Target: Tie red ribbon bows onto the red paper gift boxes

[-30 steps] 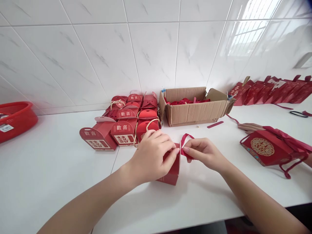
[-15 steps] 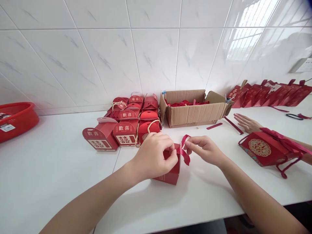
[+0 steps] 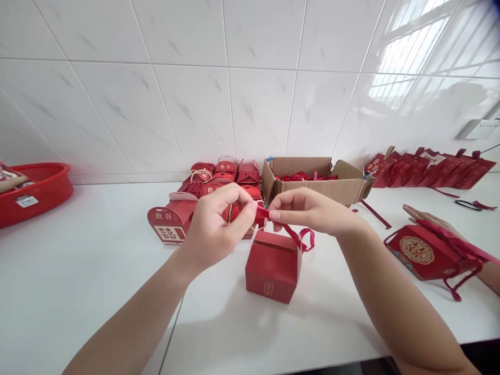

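A small red gift box (image 3: pixel 272 265) stands upright on the white table before me. Dark pink ribbon (image 3: pixel 289 233) passes by the raised flap on its right side and curls into a loop there. Above the box, my left hand (image 3: pixel 221 221) pinches the ribbon's end between thumb and fingertips. Close beside it, my right hand (image 3: pixel 312 211) also pinches the ribbon, a short way along, so a little stretch runs between both hands. Neither hand touches the box's body.
Several finished-looking red boxes (image 3: pixel 171 221) cluster behind my left hand. A cardboard box (image 3: pixel 344 191) holds red ribbons. At right, another person's hand (image 3: pixel 433 219) is by a larger red box (image 3: pixel 416 247). Red bags (image 3: pixel 424 169) line the wall; a red basin (image 3: pixel 50 182) sits far left.
My left hand has lifted up and left off the box, drawing the ribbon end with it. My right hand has shifted left and up to the ribbon near it. The view has tilted up slightly.
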The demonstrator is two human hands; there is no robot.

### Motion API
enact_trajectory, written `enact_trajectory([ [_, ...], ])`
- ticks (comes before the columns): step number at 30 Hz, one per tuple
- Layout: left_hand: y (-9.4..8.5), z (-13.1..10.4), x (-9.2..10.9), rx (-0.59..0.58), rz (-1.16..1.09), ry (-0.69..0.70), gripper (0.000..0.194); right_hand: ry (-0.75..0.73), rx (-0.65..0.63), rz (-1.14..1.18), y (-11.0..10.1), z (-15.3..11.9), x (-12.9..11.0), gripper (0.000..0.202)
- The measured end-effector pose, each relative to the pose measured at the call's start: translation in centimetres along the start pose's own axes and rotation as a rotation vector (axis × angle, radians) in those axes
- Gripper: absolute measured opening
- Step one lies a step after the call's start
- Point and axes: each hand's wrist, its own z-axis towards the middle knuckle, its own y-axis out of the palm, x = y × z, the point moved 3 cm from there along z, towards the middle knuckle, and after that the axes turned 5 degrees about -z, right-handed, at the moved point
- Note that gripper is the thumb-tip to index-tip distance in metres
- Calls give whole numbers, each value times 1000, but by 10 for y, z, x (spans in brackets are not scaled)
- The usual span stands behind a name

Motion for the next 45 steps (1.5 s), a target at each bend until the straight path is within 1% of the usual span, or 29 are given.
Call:
enact_trajectory([
  [2,-7,-1,5,22,3,14,21,-46,26,110,2,2,-2,23],
  [5,-12,-4,10,19,11,18,21,-128,75,236,4,1,-4,19],
  [7,-12,-4,11,4,24,7,21,-152,113,275,5,0,-5,18],
  [9,-9,-5,9,-38,45,-14,21,-151,160,273,5,-2,-7,18],
  [12,-4,-4,5,-141,71,-76,23,-123,175,190,2,-4,-6,16],
  [15,-2,-4,-1,-252,113,-157,23,-75,71,11,-1,-7,-1,15],
  [18,-5,-4,-9,-392,242,-247,23,-6,-30,-192,-4,-7,7,14],
  [21,-13,-4,-20,-464,407,-290,27,50,-28,-309,-5,-4,15,12],
  [24,-18,-3,-29,-498,475,-249,25,79,-10,-340,-4,1,19,13],
  [28,-18,-1,-34,-528,501,-233,22,89,24,-316,-4,6,23,18],
  [32,-15,0,-35,-547,500,-231,25,112,36,-291,-4,9,27,21],
  [36,-13,-1,-35,-571,502,-227,28,141,14,-300,-2,10,28,19],
  [40,-12,-3,-35,-610,490,-256,30,144,-9,-304,0,11,28,21],
  [45,-12,-2,-36,-610,493,-263,29,161,20,-319,-2,10,28,19],
])
